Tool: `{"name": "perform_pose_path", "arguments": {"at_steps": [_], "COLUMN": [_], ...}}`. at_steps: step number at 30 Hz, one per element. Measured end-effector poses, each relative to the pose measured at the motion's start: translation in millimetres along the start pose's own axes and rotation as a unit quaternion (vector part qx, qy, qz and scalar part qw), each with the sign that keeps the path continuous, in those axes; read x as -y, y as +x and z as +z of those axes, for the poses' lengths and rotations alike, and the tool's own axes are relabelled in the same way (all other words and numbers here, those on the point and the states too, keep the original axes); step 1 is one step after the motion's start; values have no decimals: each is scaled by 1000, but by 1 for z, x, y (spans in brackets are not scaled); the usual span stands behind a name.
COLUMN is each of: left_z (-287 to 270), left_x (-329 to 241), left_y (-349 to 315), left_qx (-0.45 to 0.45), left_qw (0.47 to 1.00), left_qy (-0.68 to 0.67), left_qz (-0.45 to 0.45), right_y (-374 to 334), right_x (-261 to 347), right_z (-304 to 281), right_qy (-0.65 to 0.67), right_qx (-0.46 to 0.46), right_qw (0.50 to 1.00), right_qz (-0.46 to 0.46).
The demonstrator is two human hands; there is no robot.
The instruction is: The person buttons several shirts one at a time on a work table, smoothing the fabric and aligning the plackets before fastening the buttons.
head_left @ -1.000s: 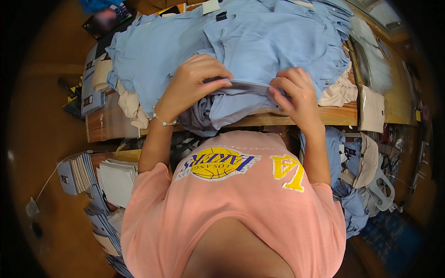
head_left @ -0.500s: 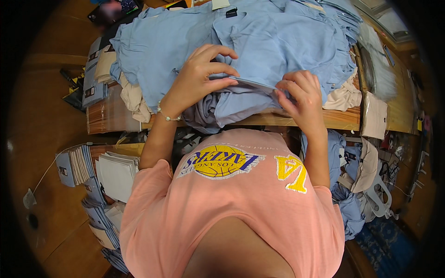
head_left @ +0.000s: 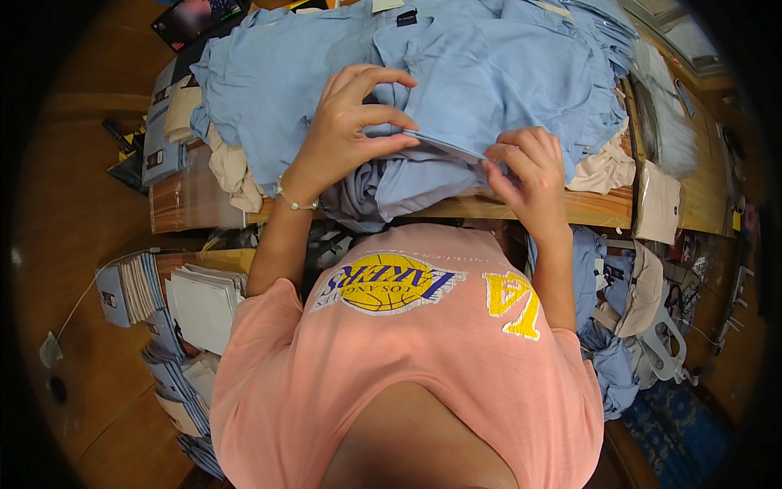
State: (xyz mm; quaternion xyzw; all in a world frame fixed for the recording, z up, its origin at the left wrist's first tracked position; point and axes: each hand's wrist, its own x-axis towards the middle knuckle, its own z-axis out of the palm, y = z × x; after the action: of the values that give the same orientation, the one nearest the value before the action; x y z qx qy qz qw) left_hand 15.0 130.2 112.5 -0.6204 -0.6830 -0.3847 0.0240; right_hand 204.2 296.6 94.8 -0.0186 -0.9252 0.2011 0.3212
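Note:
A light blue shirt (head_left: 497,77) lies spread over the table on a pile of similar blue garments, with a dark label (head_left: 406,17) at its neck. My left hand (head_left: 352,122) pinches the shirt's near edge between thumb and fingers. To its right, my right hand (head_left: 528,167) grips the same edge, its fingers curled in. Between the two hands the edge is raised off the cloth below as a straight fold. Crumpled blue cloth (head_left: 415,189) hangs beneath it over the table's front edge.
Folded blue and beige garments (head_left: 167,134) stand at the table's left. Beige cloth (head_left: 604,169) and a packaged beige garment (head_left: 658,204) lie at the right. White sheets (head_left: 204,306) are stacked lower left. Loose blue clothes (head_left: 615,367) and a white hanger (head_left: 664,346) are lower right.
My left hand has shifted very slightly away from me, its fingers still pinching the shirt's edge. My right hand keeps its hold and has hardly moved.

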Motion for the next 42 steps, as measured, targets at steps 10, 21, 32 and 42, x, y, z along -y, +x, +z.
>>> {"name": "perform_pose_path", "arguments": {"at_steps": [10, 21, 32, 42], "left_z": [1, 1, 3, 0], "left_x": [0, -1, 3, 4], "left_y": [-3, -5, -3, 0], "left_qx": [-7, -7, -6, 3], "left_qw": [999, 1000, 999, 999], "left_qy": [27, 24, 18, 16], "left_qz": [15, 15, 27, 31], "right_y": [-2, -3, -1, -1], "right_x": [1, 1, 1, 0], "right_z": [-1, 0, 0, 2], "right_qy": [-4, -9, -18, -9], "right_qx": [4, 3, -3, -1], "right_qw": [1000, 1000, 1000, 1000], "right_qz": [5, 7, 12, 7]}}
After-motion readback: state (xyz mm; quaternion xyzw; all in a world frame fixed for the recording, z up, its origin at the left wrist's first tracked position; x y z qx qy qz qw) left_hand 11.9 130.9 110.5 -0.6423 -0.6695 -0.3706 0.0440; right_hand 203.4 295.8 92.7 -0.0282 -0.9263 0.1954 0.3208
